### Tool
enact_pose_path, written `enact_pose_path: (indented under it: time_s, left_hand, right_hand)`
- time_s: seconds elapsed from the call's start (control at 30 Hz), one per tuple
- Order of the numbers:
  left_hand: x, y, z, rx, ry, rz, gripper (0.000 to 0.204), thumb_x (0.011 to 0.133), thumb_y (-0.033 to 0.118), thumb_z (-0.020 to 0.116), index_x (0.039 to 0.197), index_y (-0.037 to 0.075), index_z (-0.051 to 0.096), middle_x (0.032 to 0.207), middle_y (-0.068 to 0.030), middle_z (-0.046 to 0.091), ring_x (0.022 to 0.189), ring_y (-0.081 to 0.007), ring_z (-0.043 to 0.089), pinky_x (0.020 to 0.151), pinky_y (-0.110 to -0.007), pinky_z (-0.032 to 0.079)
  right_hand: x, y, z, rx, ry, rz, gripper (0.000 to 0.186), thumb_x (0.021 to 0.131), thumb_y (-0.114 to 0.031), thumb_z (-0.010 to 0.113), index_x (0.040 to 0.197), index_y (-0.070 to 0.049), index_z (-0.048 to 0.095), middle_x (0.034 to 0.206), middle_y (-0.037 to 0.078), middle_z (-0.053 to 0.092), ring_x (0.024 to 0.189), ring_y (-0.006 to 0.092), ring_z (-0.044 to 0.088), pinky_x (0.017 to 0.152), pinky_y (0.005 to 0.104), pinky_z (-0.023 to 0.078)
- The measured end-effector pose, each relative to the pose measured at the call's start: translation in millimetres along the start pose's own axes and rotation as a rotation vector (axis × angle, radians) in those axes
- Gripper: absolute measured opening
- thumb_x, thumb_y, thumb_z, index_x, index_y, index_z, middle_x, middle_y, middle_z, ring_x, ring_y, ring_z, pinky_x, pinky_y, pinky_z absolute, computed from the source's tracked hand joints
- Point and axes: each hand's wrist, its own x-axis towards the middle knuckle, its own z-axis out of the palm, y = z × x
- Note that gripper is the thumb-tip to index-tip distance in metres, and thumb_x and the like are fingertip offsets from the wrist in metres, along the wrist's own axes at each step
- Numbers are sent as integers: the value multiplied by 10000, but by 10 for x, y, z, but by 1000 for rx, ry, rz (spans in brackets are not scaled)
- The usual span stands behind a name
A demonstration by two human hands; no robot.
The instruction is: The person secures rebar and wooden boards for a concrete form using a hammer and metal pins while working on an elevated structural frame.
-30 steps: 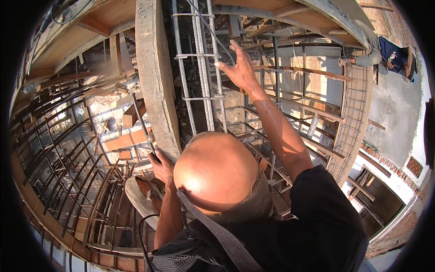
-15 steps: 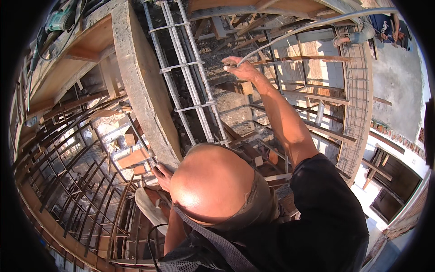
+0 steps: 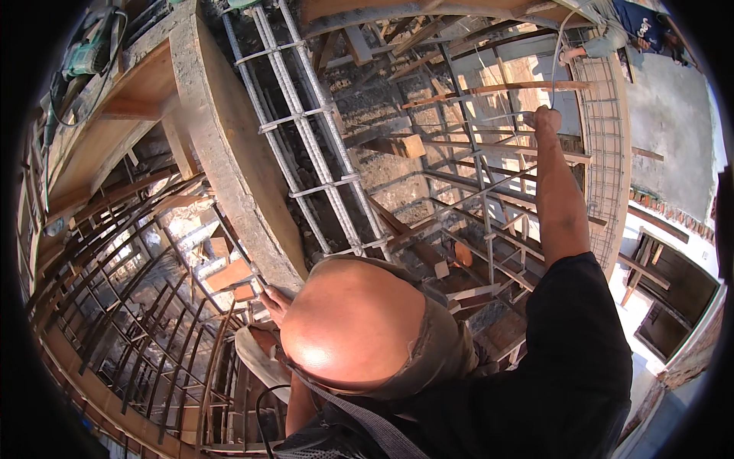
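Note:
My right arm reaches out to the far right, and its hand (image 3: 545,119) is closed round a thin grey hose (image 3: 557,57). The hose rises from my fist in a curve toward the top right. My left hand (image 3: 274,303) is low at the left, partly hidden behind my bare knee (image 3: 355,325). It lies beside the near end of a thick, cement-crusted formwork board (image 3: 229,164), and what its fingers do is unclear. Ahead of my knee a rebar cage (image 3: 310,126) of ribbed bars tied with stirrups runs away from me.
Scaffold bars and timber props (image 3: 138,321) fill the drop at the left. More props and a wood block (image 3: 405,146) show below on the right. A rebar mesh strip (image 3: 605,153) runs along the right. A green power tool (image 3: 82,58) lies top left; another person (image 3: 638,34) crouches top right.
My right hand has swung right with the hose, its fingers now closed in a fist. The hose hangs in a tighter curve. My left hand stays by the board.

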Motion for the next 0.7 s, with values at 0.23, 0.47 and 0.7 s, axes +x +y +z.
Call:
enact_pose_path:
  time_s: [0.23, 0.47, 0.7]
  left_hand:
    - [-22, -145, -261, 7, 150, -10, 722, 1014, 595, 361, 1451, 26, 438, 1314, -334, 552, 1146, -500, 538, 971, -534, 390]
    - [-176, -66, -241, 42, 37, -124, 711, 1000, 602, 354, 1452, 61, 450, 1287, -312, 586, 1143, -490, 558, 970, -525, 403]
    - [-132, 142, -315, 37, -54, -171, 698, 1002, 616, 351, 1426, 71, 451, 1195, -310, 626, 1107, -498, 572, 951, -529, 420]
  right_hand:
    - [-1177, -2445, 444, 918, -236, -398, 266, 1028, -125, 492, 1073, 136, 513, 951, 290, 681, 849, 372, 735, 739, 388, 654]
    - [-2864, -4402, 612, 765, -620, -732, 562, 949, -211, 679, 1384, 72, 464, 930, 181, 699, 856, 259, 683, 786, 380, 578]
    - [-3403, -4200, 922, 117, -664, -1137, 850, 912, -271, 716, 1570, -57, 224, 983, 181, 723, 888, 263, 699, 822, 369, 567]
